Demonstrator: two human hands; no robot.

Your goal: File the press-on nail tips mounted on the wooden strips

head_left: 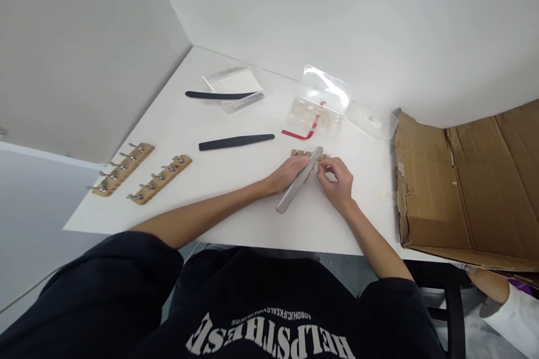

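Note:
My left hand (289,173) is closed around a long grey nail file (298,182), which slants from the table edge up toward a small wooden strip with metal pegs (300,153). My right hand (337,178) is pinched at the file's upper end, right beside that strip; what its fingertips hold is too small to make out. Both hands rest on the white table (236,202).
Two wooden peg strips (123,169) (160,179) lie at the left. Two black files (236,142) (219,95), clear plastic boxes (236,85) (316,112), a red strip (301,134) and a small lid (373,120) sit farther back. An open cardboard box (467,185) stands at right; another person's sleeve (511,314) shows below it.

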